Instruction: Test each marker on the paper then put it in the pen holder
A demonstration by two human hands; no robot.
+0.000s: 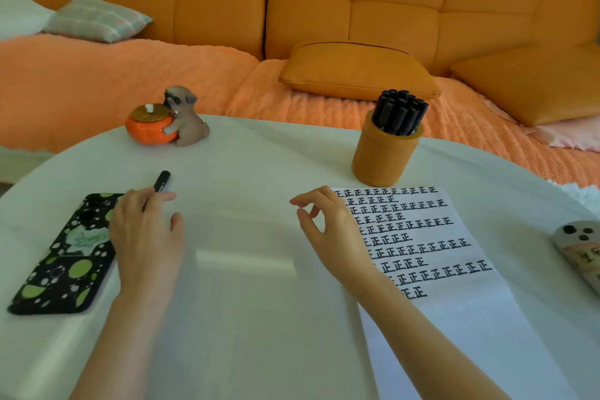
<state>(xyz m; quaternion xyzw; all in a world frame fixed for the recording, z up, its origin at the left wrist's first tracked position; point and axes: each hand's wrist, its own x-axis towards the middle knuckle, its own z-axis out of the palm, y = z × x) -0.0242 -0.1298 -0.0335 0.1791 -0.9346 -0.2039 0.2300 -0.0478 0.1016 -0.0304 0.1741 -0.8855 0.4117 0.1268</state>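
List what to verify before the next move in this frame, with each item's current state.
1. Left hand on the marker: ok, fingers touch it; firm grip: cannot tell.
2. Marker uncapped for testing: cannot tell.
3. Right hand free: ok, holds nothing.
4. Blank space on the paper: ok, near end is unmarked.
5. Pen holder upright: ok.
6. Room in the pen holder: cannot tell, looks packed.
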